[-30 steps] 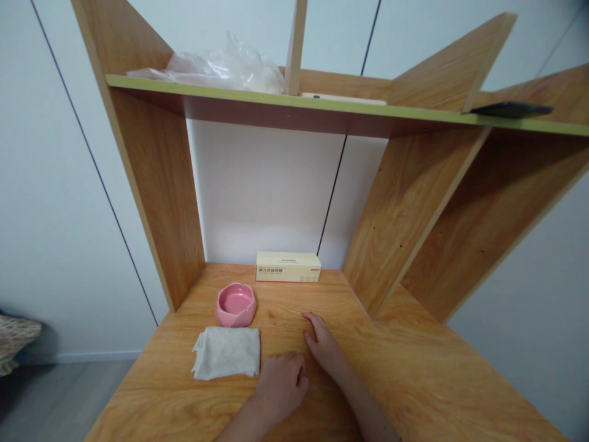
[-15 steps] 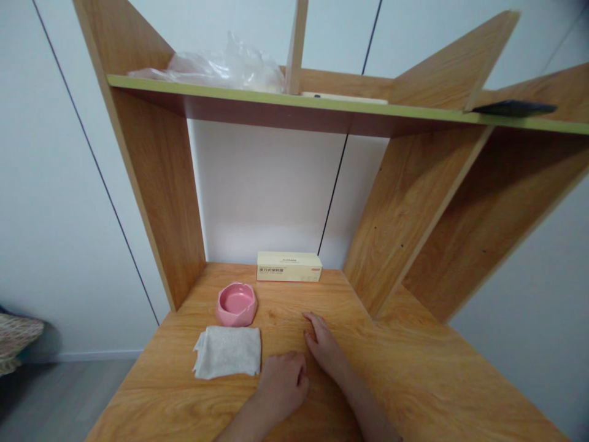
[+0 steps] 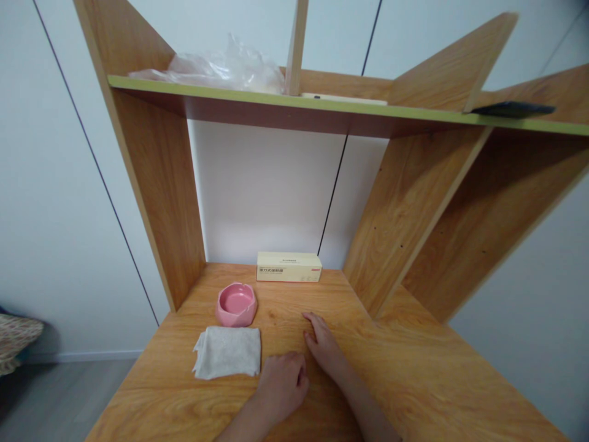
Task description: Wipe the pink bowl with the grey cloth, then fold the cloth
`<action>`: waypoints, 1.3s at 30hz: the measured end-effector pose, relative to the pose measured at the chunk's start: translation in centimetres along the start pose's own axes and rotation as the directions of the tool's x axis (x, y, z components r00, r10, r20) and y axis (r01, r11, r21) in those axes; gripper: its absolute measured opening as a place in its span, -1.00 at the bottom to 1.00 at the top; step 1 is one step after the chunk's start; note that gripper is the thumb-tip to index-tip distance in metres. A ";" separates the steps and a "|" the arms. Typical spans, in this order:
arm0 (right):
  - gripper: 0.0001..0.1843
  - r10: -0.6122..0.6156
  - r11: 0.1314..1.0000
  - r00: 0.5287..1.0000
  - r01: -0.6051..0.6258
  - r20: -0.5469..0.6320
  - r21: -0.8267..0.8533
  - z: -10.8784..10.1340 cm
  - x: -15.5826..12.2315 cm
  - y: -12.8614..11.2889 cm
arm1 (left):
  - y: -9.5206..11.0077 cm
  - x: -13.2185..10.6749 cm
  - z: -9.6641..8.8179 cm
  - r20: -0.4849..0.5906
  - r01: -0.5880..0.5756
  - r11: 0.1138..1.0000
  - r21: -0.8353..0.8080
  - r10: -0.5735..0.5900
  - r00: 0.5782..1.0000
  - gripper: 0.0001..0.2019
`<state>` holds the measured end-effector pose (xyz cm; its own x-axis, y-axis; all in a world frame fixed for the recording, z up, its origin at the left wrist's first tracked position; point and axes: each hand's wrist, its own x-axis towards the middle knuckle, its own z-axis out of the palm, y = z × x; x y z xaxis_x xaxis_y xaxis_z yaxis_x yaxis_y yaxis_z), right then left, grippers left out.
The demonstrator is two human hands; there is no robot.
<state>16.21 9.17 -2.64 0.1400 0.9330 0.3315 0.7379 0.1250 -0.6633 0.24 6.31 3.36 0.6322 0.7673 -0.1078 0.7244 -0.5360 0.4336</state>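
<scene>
Cloth (image 3: pixel 227 352), folded, on bench (image 3: pixel 427 380); 1 pink ashtray (image 3: pixel 236 318) just behind cloth, 1 box (image 3: pixel 288 270) farther back, right of cloth. Left hand (image 3: pixel 283 382) just right of cloth, clenched; right hand (image 3: pixel 324 344) farther right, released, loosely outstretched.

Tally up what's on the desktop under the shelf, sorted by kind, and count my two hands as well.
Dish: 1, pink dish
Box: 1, cream box
Cloth: 1, pale folded cloth
Hands: 2, left hand and right hand
Total: 5
</scene>
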 end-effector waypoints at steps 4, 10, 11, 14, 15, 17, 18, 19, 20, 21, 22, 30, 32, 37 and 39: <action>-0.53 -0.011 1.000 1.000 0.011 -0.004 -0.003 -0.1 0.0 -0.1 | 0.0 0.0 -0.1 0.003 0.000 1.000 -0.011 0.000 1.000 -0.79; -0.53 -0.009 1.000 1.000 0.009 -0.009 0.003 -0.1 0.0 -0.2 | 0.1 0.0 -0.2 0.001 -0.005 1.000 -0.014 0.005 1.000 -0.80; -0.53 -0.009 1.000 1.000 0.009 -0.007 0.002 -0.1 0.0 -0.2 | 0.1 0.0 -0.2 -0.001 -0.005 1.000 -0.015 0.005 1.000 -0.80; -0.53 -0.012 1.000 1.000 0.012 -0.002 0.001 -0.1 0.0 -0.2 | 0.0 0.1 0.0 -0.014 -0.003 1.000 -0.014 0.003 1.000 -0.79; -0.53 -0.013 1.000 1.000 0.013 -0.003 0.003 -0.1 0.0 -0.1 | -0.1 0.1 0.1 -0.017 -0.002 1.000 -0.013 0.002 1.000 -0.79; -0.53 -0.014 1.000 1.000 0.014 -0.006 0.004 -0.1 0.0 -0.1 | -0.1 0.1 0.3 -0.023 -0.005 1.000 -0.013 0.005 1.000 -0.79; -0.53 -0.015 1.000 1.000 0.015 -0.005 0.004 -0.1 0.0 -0.1 | -0.2 0.1 0.3 -0.027 -0.009 1.000 -0.016 0.008 1.000 -0.79; -0.53 -0.014 1.000 1.000 0.014 -0.006 0.002 -0.1 0.0 -0.1 | -0.2 0.1 0.3 -0.031 -0.010 1.000 -0.018 0.010 0.999 -0.79; -0.53 -0.013 1.000 1.000 0.013 -0.004 0.000 -0.1 0.0 -0.1 | -0.2 0.1 0.3 -0.035 -0.011 1.000 -0.021 0.010 0.999 -0.80; -0.53 -0.012 1.000 1.000 0.012 -0.003 -0.001 -0.1 0.0 -0.1 | -0.2 0.1 0.2 -0.039 -0.012 1.000 -0.022 0.011 0.999 -0.80; -0.53 -0.010 1.000 1.000 0.010 -0.002 -0.001 -0.1 0.0 -0.1 | -0.1 0.1 0.2 -0.038 -0.011 1.000 -0.023 0.010 0.999 -0.80; -0.53 -0.013 1.000 1.000 0.013 -0.010 0.002 -0.1 0.0 -0.3 | 0.0 0.0 0.0 -0.012 -0.001 1.000 -0.007 0.000 1.000 -0.80; -0.52 -0.013 1.000 1.000 0.014 -0.018 0.000 -0.1 0.0 -0.2 | 0.0 0.0 0.0 -0.008 -0.002 1.000 -0.007 0.002 1.000 -0.80; -0.51 -0.010 1.000 1.000 0.010 -0.015 0.002 -0.1 -0.1 -0.2 | 0.0 -0.1 -0.1 -0.004 -0.001 1.000 -0.012 0.001 1.000 -0.80; -0.51 -0.011 1.000 1.000 0.011 -0.008 0.004 -0.1 -0.1 -0.2 | 0.0 -0.1 -0.1 -0.010 0.000 1.000 -0.015 0.000 1.000 -0.81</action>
<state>16.12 9.02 -2.49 0.1371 0.9290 0.3437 0.7364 0.1364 -0.6626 0.14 6.28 3.45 0.6291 0.7710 -0.0989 0.7205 -0.5306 0.4465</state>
